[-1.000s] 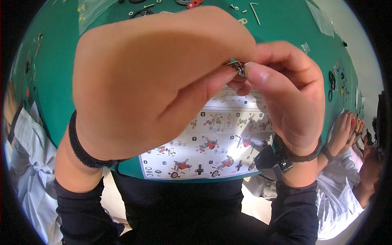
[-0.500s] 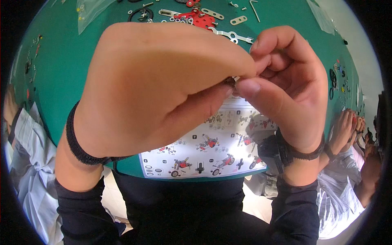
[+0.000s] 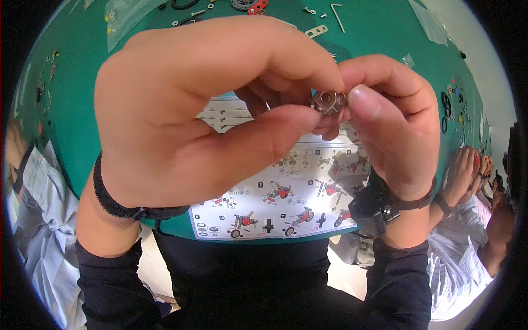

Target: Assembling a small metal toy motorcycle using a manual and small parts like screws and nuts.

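Observation:
Between my fingertips, above the table, is a small shiny metal piece (image 3: 329, 101) with a round hole facing up; its exact kind is unclear. My left hand (image 3: 176, 110) pinches it from one side with thumb and forefinger, the other fingers curled beneath. From the other side, my right hand (image 3: 399, 118) is closed on it with thumb and index finger. Fingertips cover much of its edges. Below my hands lies a printed instruction sheet (image 3: 258, 190) with small pictures of a red model motorbike.
Beyond my hands on the green table (image 3: 379, 38) are a hex key (image 3: 337, 18), a perforated metal strip (image 3: 316, 31), a black wheel (image 3: 242, 4), a red part (image 3: 258, 6) and loose screws. Clear plastic bags (image 3: 122, 23) lie farther off. Another person's hand (image 3: 461, 170) rests at right.
My left hand has turned and shifted left, its fingers opening out from the sheet. The metal piece, mostly hidden before, now shows between both hands' fingertips. My right hand's fingers have lowered slightly.

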`<state>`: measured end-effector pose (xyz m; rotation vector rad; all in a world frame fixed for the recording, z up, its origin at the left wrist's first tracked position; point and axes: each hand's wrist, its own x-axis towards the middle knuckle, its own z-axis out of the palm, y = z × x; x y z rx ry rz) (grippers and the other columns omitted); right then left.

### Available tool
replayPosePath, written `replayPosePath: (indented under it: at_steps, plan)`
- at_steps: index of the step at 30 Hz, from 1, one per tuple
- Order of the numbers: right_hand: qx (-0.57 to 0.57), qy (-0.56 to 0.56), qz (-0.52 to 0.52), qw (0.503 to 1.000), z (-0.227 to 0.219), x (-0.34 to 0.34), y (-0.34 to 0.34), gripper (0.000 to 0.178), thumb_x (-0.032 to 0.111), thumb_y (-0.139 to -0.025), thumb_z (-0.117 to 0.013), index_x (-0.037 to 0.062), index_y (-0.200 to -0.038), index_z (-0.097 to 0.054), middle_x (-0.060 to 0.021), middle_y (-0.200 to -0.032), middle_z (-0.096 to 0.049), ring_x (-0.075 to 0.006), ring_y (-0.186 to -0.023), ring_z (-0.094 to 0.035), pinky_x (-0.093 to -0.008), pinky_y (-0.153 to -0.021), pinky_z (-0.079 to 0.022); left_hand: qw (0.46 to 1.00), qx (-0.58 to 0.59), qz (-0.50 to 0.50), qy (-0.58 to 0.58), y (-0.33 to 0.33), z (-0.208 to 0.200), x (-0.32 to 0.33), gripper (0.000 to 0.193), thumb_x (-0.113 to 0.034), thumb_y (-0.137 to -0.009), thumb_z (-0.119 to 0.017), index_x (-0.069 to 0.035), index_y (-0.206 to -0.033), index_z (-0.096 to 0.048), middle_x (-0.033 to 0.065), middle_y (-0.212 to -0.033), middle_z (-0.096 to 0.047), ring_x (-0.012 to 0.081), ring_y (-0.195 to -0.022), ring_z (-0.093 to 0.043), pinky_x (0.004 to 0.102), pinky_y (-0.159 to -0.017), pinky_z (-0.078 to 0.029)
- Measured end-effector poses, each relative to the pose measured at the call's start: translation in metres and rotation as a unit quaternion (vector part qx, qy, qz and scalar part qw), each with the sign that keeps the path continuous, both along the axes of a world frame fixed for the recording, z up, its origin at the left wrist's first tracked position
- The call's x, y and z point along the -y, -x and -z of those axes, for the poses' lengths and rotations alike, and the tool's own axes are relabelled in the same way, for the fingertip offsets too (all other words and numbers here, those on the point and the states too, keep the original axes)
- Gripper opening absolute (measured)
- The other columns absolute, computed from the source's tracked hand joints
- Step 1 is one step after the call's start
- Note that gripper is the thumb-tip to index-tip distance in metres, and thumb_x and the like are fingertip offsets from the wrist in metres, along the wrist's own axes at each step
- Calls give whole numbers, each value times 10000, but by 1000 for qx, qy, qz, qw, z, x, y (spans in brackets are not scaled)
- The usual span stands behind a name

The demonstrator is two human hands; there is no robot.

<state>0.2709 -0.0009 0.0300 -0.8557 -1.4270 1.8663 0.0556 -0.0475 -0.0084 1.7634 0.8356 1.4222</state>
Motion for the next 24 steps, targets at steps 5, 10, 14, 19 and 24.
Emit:
replayPosePath:
  at_steps: [5,10,14,19,24]
  plan:
    - [-25,-7,-28,999,9,-4,-2,235,110,-896,-699,-56,-1053,-644,-124,-930,-700,-181,-782,-668,-302,-724,-539,998,-67,-1,19,-1,-18,4,309,97,-791,-737,78,-1092,-671,163,-1051,-702,204,-892,-695,287,-783,-549]
    - [-1,-5,-42,999,9,-4,-4,266,150,-903,-722,-50,-1053,-632,-116,-908,-691,-188,-765,-672,-302,-713,-541,996,-87,-10,27,-2,-21,2,315,93,-779,-749,77,-1087,-683,172,-1037,-714,199,-874,-701,278,-779,-548]
    - [-7,14,-38,999,7,-3,-2,262,159,-895,-731,-45,-1026,-631,-109,-898,-686,-182,-739,-676,-293,-692,-546,989,-148,-18,-11,2,-27,1,305,56,-760,-781,69,-1055,-705,168,-962,-735,194,-812,-714,278,-735,-553]
    - [-1,18,-43,999,3,-2,-2,215,124,-889,-714,-42,-1000,-633,-100,-884,-679,-178,-725,-679,-287,-679,-556,982,-183,-35,-33,3,-27,4,303,9,-745,-813,53,-1029,-715,155,-914,-746,215,-758,-721,302,-679,-558]
    - [22,46,-44,998,2,0,-4,171,86,-883,-702,-41,-980,-642,-100,-884,-678,-186,-725,-686,-282,-682,-558,928,-332,-100,-137,4,-25,10,268,-25,-701,-825,-17,-953,-732,123,-869,-744,267,-700,-710,320,-628,-545]
